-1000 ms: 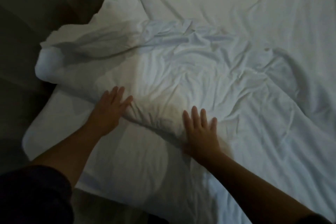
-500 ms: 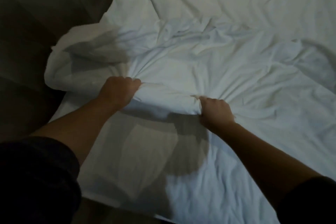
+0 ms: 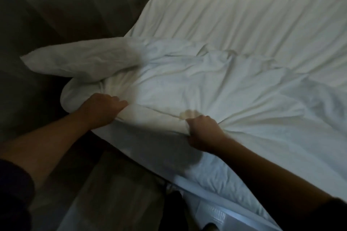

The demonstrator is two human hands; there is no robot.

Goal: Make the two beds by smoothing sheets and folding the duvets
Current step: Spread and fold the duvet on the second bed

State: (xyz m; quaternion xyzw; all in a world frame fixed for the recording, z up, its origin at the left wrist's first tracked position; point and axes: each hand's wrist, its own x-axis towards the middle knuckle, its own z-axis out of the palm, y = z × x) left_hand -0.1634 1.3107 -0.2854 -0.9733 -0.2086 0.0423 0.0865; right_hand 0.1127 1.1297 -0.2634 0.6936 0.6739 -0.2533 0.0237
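Crumpled white soft-cloth duvet (image 3: 197,80) lies bunched across centre of frame on the bed (image 3: 221,196). Smoother white sheet (image 3: 244,11) shows at upper right. One duvet corner flops past the bed edge at mid left, over dark floor (image 3: 37,24).

At centre-left, left hand (image 3: 102,108): grip fisted round a rolled fold of the duvet's near edge. Just right of centre, right hand (image 3: 203,130): grip pinching the same edge, creases fanning out from it. Hands apart, edge runs btwn them. Small yellowish mark (image 3: 188,114) just beside right hand.

Judgement: duvet soft, light-ish but bulky, no stiffness, so it sags wherever unheld; cloth not slippery. Best hold = edge/corners, hands wider apart, full fistfuls rather than fingertips. Loose corner at mid left prob. drags if lifted as is.
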